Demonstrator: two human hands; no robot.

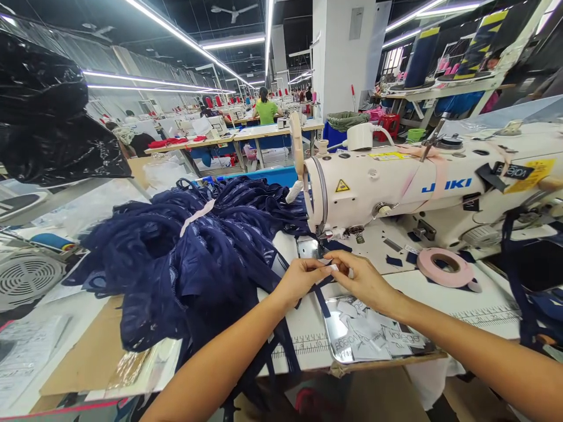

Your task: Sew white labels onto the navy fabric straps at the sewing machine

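Observation:
My left hand [295, 283] and my right hand [368, 282] meet just in front of the sewing machine [360, 181], below its needle area. Both are closed in a pinch, fingertips almost touching. A small white label [333, 268] shows between them, at the right fingertips. Navy fabric strap [322, 300] runs down from under the left fingers; the exact grip is partly hidden. Left of my hands lies a large heap of navy garments [220, 264], gathered by a pale pink band [196, 217]. Nearest below my right hand is a metal tray [333, 347] of loose printed white labels.
A pink tape roll [445, 268] and navy scraps [394, 261] lie on the machine bed at right. Cardboard [83, 357] sits at the left edge, under a black plastic bag [48, 111] higher up. A person [265, 109] sits at a far table.

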